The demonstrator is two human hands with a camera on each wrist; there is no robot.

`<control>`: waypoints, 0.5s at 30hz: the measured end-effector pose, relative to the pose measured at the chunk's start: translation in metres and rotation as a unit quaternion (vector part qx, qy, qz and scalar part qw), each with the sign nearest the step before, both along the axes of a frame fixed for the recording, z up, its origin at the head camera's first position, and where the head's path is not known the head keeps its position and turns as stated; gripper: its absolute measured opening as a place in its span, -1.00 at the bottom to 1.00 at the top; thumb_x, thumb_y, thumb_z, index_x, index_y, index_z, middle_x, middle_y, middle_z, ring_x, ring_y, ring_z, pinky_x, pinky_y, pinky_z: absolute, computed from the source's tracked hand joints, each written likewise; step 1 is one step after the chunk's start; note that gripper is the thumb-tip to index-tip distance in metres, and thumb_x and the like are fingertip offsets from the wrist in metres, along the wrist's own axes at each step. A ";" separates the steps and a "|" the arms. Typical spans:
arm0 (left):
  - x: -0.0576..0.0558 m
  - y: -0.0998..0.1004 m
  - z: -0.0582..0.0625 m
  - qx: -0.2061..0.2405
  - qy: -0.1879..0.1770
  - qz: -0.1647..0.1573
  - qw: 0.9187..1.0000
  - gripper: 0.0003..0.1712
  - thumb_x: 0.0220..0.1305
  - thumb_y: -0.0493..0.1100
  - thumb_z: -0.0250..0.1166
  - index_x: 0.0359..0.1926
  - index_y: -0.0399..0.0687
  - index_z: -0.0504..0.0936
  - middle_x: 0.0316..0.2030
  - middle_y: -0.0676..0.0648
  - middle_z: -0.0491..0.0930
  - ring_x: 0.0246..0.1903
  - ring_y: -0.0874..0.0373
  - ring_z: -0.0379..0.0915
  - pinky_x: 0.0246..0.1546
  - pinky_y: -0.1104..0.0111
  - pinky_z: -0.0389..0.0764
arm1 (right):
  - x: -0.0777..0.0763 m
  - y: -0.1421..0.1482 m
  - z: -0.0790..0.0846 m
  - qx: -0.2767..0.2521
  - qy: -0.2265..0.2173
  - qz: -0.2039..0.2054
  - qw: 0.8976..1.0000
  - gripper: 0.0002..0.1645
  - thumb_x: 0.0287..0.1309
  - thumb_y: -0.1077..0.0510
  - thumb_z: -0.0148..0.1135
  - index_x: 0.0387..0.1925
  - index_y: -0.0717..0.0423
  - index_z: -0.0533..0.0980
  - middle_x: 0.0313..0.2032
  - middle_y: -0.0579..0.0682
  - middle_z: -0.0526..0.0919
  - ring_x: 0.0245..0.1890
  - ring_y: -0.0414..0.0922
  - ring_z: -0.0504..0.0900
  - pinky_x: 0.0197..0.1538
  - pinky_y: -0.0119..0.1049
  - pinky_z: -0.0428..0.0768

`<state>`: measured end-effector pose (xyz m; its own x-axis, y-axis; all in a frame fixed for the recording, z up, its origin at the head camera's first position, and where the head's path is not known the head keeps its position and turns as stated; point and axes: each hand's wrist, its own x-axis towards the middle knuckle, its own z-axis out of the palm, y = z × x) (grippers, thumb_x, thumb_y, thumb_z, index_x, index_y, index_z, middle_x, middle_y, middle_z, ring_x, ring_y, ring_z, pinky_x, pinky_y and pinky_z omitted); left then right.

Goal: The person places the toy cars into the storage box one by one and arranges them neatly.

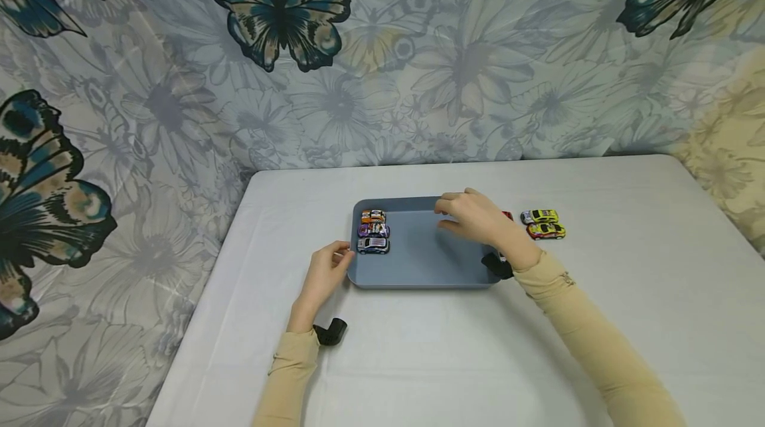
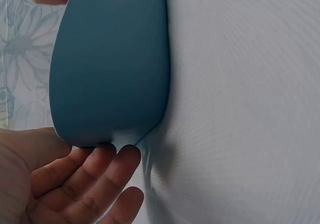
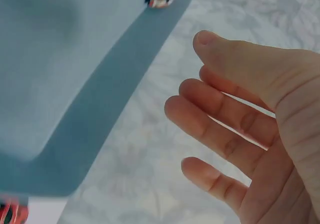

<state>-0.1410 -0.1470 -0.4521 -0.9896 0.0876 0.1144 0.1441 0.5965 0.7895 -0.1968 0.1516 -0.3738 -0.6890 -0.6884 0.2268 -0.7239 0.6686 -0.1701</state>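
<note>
Along the left end of a blue-grey tray (image 1: 430, 274) lie three toy cars: an orange one (image 1: 373, 216), a purple one (image 1: 373, 230) and a silver one (image 1: 373, 246). My left hand (image 1: 327, 274) is at the tray's left edge; in the left wrist view its loosely bent fingertips (image 2: 129, 156) touch the outer wall. Over the tray's far right part hovers my right hand (image 1: 472, 214), holding nothing. The right wrist view shows its fingers relaxed and apart, with the orange car beyond. My right wrist partly hides a red car (image 1: 508, 214) beside the tray.
Right of the tray, two yellow toy cars (image 1: 540, 216) lie side by side on the white-covered table (image 1: 627, 267). A butterfly-patterned cloth (image 1: 388, 95) hangs behind and to the left. Black wrist mounts (image 1: 331, 332) sit on both wrists.
</note>
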 end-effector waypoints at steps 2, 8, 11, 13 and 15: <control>0.000 0.000 0.000 0.000 -0.005 0.002 1.000 -0.75 0.25 -0.26 0.21 -0.09 -0.33 0.60 -0.33 -0.15 0.60 -0.41 0.10 0.53 -0.36 0.30 0.59 | 0.002 0.012 0.001 0.000 0.007 -0.005 1.000 -0.80 -0.04 0.18 0.40 -0.32 0.13 0.60 -0.34 -0.01 0.62 -0.42 -0.13 0.57 -0.31 -0.14 0.47; 0.000 0.001 0.000 -0.001 -0.003 0.001 1.000 -0.75 0.25 -0.27 0.21 -0.09 -0.33 0.60 -0.33 -0.15 0.60 -0.41 0.10 0.54 -0.37 0.31 0.59 | 0.010 0.053 0.001 -0.005 0.022 -0.029 0.999 -0.78 -0.11 0.25 0.43 -0.34 0.16 0.60 -0.38 0.01 0.61 -0.49 -0.13 0.53 -0.35 -0.14 0.47; 0.000 0.001 0.000 0.000 0.001 -0.001 1.000 -0.75 0.24 -0.28 0.21 -0.10 -0.34 0.59 -0.32 -0.16 0.60 -0.41 0.09 0.54 -0.36 0.30 0.59 | 0.015 0.074 0.000 -0.018 0.031 -0.038 0.999 -0.79 -0.14 0.30 0.43 -0.37 0.15 0.60 -0.42 0.00 0.59 -0.55 -0.17 0.48 -0.43 -0.19 0.41; 0.000 0.001 0.000 0.002 -0.001 0.000 1.000 -0.75 0.24 -0.28 0.21 -0.10 -0.34 0.59 -0.32 -0.16 0.61 -0.40 0.09 0.54 -0.35 0.30 0.59 | 0.018 0.086 -0.002 -0.025 0.034 -0.045 0.998 -0.78 -0.16 0.33 0.43 -0.37 0.17 0.60 -0.41 0.01 0.60 -0.54 -0.14 0.51 -0.45 -0.18 0.41; 0.000 0.000 0.000 0.002 -0.003 0.000 1.000 -0.75 0.24 -0.27 0.21 -0.09 -0.33 0.59 -0.32 -0.16 0.60 -0.40 0.10 0.54 -0.35 0.30 0.59 | 0.021 0.099 -0.004 -0.027 0.036 -0.054 0.998 -0.78 -0.16 0.35 0.41 -0.36 0.19 0.60 -0.40 0.03 0.61 -0.52 -0.10 0.54 -0.46 -0.16 0.41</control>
<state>-0.1412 -0.1471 -0.4522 -0.9903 0.0872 0.1084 0.1390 0.5938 0.7925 -0.1754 0.2501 -0.3779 -0.7388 -0.5964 0.3138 -0.6601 0.7344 -0.1582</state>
